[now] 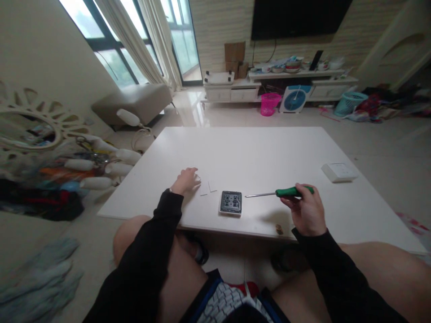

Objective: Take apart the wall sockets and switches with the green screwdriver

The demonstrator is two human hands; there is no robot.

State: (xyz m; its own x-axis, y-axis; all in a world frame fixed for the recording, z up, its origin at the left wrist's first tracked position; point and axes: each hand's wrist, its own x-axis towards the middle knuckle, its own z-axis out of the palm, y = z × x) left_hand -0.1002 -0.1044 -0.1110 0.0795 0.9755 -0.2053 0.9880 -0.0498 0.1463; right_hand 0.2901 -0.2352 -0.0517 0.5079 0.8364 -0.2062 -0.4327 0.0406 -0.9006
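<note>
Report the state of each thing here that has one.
Green-handled screwdriver: gripped in right hand, tip apart from the square unit.
Square unit: lying flat, dark face up.
Television: screen dark.
Curtains: gathered, glass partly bare.
Drawers: shut.
Pink basket: upright.
Fan: upright; on or off unclear.

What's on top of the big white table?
A black square, thin white pieces, little brownish bits and a white box. The left hand covers one spot, so I can't see what's under it.

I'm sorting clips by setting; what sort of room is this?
Probably a home living room: a wall-mounted television, a padded bench by the windows, and a low white cabinet.
</note>
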